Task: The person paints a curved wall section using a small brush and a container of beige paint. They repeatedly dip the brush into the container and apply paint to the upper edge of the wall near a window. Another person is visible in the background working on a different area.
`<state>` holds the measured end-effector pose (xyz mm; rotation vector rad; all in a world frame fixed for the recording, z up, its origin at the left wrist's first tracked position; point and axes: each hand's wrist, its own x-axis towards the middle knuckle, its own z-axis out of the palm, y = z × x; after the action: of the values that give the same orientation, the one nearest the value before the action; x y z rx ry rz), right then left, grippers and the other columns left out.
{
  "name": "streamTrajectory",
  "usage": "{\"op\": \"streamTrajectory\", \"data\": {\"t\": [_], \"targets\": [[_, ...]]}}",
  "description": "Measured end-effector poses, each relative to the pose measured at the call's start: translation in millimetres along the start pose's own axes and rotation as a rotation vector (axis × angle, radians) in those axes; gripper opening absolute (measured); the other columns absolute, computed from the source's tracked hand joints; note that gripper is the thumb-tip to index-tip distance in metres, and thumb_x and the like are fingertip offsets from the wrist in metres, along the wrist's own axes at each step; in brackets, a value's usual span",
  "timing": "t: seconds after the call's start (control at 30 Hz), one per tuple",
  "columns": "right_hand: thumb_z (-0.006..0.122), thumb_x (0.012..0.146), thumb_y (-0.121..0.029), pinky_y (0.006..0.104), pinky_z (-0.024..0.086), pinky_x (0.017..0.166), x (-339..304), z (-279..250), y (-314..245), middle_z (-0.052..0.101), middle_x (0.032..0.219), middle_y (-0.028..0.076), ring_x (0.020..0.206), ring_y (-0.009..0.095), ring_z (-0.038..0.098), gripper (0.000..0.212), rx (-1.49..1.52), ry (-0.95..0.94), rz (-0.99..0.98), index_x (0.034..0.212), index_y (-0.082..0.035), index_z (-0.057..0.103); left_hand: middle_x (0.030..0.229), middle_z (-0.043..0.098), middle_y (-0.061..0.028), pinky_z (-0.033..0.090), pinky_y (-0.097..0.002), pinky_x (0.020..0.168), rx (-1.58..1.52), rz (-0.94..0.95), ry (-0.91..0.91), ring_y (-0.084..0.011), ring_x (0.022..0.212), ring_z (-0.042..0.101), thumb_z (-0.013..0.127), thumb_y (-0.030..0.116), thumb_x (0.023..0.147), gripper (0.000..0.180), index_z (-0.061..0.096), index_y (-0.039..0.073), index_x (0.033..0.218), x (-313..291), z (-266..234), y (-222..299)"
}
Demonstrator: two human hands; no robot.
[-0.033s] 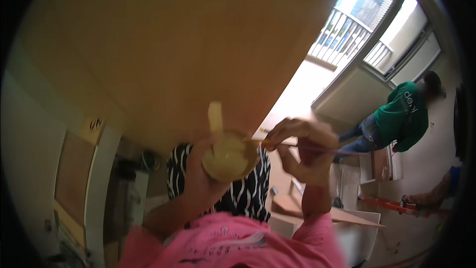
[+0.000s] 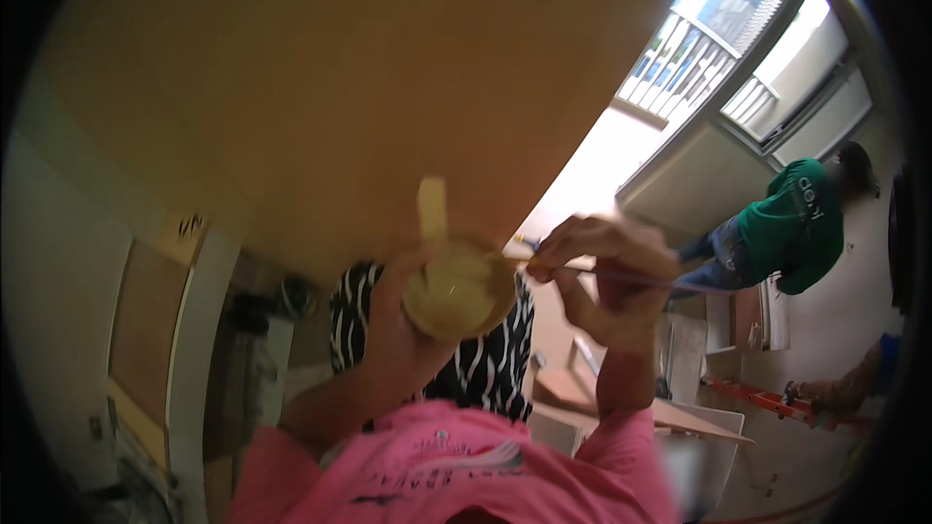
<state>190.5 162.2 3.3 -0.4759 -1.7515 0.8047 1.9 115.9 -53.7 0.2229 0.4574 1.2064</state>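
Observation:
My left hand (image 2: 391, 306) is wrapped round a small round tub (image 2: 505, 299) of pale cream paint-like liquid (image 2: 454, 291). A flat pale stick (image 2: 433, 206) stands up out of the tub at its far side. In my right hand (image 2: 621, 281) is a thin brush (image 2: 515, 260), pinched between thumb and fingers. Its tip is at the tub's right rim, and its slender purplish handle reaches back past the hand to the right. Blur hides whether the tip touches the liquid.
A large tan wooden panel (image 2: 340, 87) fills the space ahead. To the right stand a person in a green shirt (image 2: 796, 223), a bright window (image 2: 699, 49) and an orange-red ladder (image 2: 767, 400). Boards (image 2: 670, 417) lie at the lower right; a framed panel (image 2: 146, 330) is at left.
Both hands, with the tub and brush, have shifted slightly right and a little upward in view. The grips are unchanged.

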Motion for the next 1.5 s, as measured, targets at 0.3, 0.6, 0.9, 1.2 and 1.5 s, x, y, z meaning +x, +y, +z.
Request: {"op": "streamTrajectory", "data": {"t": [0.3,0.6,0.9,1.2,1.5], "targets": [[0.072,0.063,0.007,0.0263,0.046,0.054,-16.0,2.7,1.4,0.063,0.07,0.011,0.061,0.019,0.06,0.019,-0.184,-0.192,-0.057,0.082,0.003,0.07,0.104,0.057,-0.0029,0.047,-0.0302,0.088,-0.002,-0.033,-0.001,-0.0129,0.1,0.057,0.057,0.029,0.092,0.031,0.054,0.008,0.115,-9.4,2.7,-6.8],[0.071,0.061,0.007,0.031,0.044,0.058,-18.9,14.8,-10.3,0.065,0.074,0.012,0.064,0.024,0.059,0.022,-0.338,-0.341,0.03,0.083,0.005,0.068,0.109,0.054,-0.0041,0.046,-0.0309,0.09,0.017,-0.031,0.009,-0.0126,0.104,0.055,0.058,0.031,0.092,0.039,0.049,0.009,0.123,-18.1,-4.2,-8.6],[0.075,0.058,0.003,0.0281,0.045,0.051,-21.1,18.9,-5.3,0.065,0.068,0.009,0.059,0.02,0.06,0.019,-0.356,-0.292,-0.007,0.076,0.001,0.07,0.111,0.053,-0.0054,0.046,-0.0318,0.089,0.053,-0.008,0.041,-0.0129,0.105,0.055,0.061,0.033,0.09,0.047,0.047,0.007,0.127,-22.8,-0.3,-6.9],[0.079,0.063,0.001,0.0291,0.045,0.052,-22.0,24.5,-8.5,0.063,0.066,0.009,0.059,0.021,0.06,0.016,-0.421,-0.302,-0.028,0.075,0.002,0.069,0.105,0.064,-0.0068,0.048,-0.0324,0.087,0.008,0.048,0.075,-0.0156,0.097,0.063,0.055,0.027,0.094,0.03,0.057,0.005,0.114,-25.5,-2.8,-10.3],[0.078,0.069,0.002,0.0277,0.044,0.053,-28.7,19.3,-5.5,0.064,0.067,0.01,0.06,0.018,0.061,0.012,-0.29,-0.237,0.032,0.078,0.003,0.07,0.107,0.054,-0.0049,0.047,-0.0319,0.086,0.035,0.049,0.027,-0.0132,0.101,0.056,0.061,0.031,0.09,0.038,0.05,0.008,0.118,-28.6,-6.2,-10.5]]}}
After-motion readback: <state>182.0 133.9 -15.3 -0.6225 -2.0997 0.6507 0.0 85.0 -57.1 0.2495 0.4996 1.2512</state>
